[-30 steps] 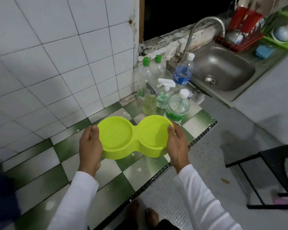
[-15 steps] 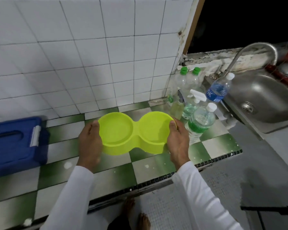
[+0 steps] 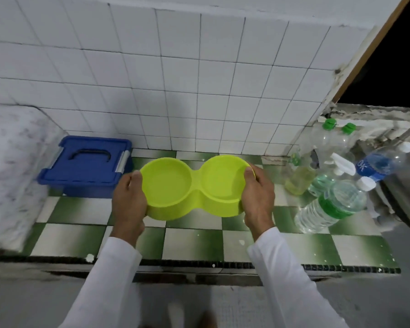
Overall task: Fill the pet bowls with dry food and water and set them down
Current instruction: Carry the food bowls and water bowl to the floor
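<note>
Both hands, left (image 3: 129, 200) and right (image 3: 258, 197), are gripping the empty bowl (image 3: 194, 185) above the worktop (image 3: 194, 245); filling is pending, likely setting it down first.

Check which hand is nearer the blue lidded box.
Left. The left hand grips the bowl's end beside the blue lidded box; the right hand holds the far end.

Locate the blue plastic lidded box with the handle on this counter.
In the head view, the blue plastic lidded box sits at the left on the green-and-white checked counter, against the white tiled wall, just left of the lime-green double pet bowl.
</note>
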A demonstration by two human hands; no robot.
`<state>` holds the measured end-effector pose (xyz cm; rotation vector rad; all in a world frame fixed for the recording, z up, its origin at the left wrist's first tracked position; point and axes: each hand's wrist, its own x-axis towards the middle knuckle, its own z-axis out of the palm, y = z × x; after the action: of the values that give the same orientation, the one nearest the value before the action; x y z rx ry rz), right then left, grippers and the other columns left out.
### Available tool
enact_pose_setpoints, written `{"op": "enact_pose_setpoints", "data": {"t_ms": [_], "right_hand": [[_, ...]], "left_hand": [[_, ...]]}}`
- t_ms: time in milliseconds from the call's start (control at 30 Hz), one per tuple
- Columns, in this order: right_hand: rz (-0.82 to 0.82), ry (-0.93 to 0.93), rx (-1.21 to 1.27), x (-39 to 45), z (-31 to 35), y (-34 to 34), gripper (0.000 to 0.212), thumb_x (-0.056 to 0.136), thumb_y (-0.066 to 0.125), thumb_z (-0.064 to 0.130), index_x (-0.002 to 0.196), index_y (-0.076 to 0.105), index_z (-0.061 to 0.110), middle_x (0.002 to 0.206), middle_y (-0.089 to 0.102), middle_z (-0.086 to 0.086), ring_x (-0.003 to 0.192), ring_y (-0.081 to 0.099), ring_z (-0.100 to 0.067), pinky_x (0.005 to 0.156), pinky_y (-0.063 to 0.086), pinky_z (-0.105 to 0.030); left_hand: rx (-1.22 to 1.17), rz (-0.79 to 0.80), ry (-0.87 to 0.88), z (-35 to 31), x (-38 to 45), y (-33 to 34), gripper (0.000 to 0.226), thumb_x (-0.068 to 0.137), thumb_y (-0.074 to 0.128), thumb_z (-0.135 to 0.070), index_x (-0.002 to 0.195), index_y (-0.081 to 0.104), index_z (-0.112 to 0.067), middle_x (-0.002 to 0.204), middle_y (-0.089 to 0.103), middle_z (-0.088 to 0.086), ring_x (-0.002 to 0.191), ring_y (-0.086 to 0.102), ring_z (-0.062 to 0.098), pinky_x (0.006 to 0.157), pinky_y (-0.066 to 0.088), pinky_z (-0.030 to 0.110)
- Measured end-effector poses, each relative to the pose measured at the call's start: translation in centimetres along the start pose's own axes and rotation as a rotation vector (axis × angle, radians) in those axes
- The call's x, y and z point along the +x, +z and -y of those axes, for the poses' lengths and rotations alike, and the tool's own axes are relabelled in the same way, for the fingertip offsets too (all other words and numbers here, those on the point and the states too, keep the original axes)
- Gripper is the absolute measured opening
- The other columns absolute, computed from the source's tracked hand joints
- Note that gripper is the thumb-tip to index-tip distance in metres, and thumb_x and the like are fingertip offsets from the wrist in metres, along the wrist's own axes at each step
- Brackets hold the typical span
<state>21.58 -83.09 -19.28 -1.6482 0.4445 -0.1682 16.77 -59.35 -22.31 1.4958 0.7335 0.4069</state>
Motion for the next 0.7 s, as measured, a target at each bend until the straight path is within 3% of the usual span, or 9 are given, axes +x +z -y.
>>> {"op": "enact_pose_setpoints", "data": {"t_ms": [133,300,467,600,700], "right_hand": [[0.091,-0.026,0.008,-2.1,0.8,3.7,0.023,0.102,0.054,0.029,0.117,0.071,0.029,0.118,0.067,0.012,0.112,0.059,-0.013,0.098,0.046,-0.032],[0.177,-0.055,0.012,-5.5,1.8,8.7,0.024,0.102,0.054,0.026,0.117,0.073,0.026,0.113,0.069,0.014,0.108,0.06,-0.01,0.095,0.047,-0.03],[0.285,-0.077,-0.004,-9.4,2.6,13.6,0.023,0.102,0.053,0.029,0.114,0.072,0.033,0.106,0.063,0.028,0.111,0.059,-0.011,0.103,0.047,-0.036],[0.356,-0.085,-0.005,-13.0,3.2,17.4,0.026,0.103,0.052,0.03,0.121,0.071,0.027,0.122,0.066,0.009,0.111,0.059,-0.012,0.092,0.044,-0.027],[0.413,-0.097,-0.012,-16.2,3.6,20.6,0.026,0.103,0.052,0.029,0.12,0.072,0.028,0.121,0.066,0.008,0.113,0.059,-0.016,0.099,0.048,-0.035]], "left_hand": [[0.003,-0.106,0.048,-0.5,0.5,-4.5,0.031,0.107,0.047,-0.041,0.086,0.06,-0.023,0.088,0.056,0.002,0.081,0.051,0.021,0.074,0.041,0.038],[-0.025,-0.191,0.068,-1.4,0.7,-10.8,0.03,0.108,0.048,-0.039,0.096,0.063,-0.016,0.089,0.06,0.004,0.077,0.054,0.019,0.066,0.042,0.034],[-0.082,-0.308,0.025,-1.0,1.8,-17.3,0.026,0.096,0.052,-0.051,0.087,0.07,-0.034,0.092,0.069,0.0,0.088,0.063,0.027,0.075,0.049,0.044],[-0.129,-0.41,0.045,-0.9,1.9,-22.4,0.025,0.098,0.055,-0.045,0.088,0.074,-0.032,0.1,0.073,0.005,0.091,0.066,0.023,0.08,0.052,0.042],[-0.147,-0.476,0.047,-0.7,1.9,-26.8,0.026,0.098,0.055,-0.046,0.084,0.073,-0.033,0.099,0.073,0.007,0.087,0.064,0.019,0.079,0.05,0.039]]}}
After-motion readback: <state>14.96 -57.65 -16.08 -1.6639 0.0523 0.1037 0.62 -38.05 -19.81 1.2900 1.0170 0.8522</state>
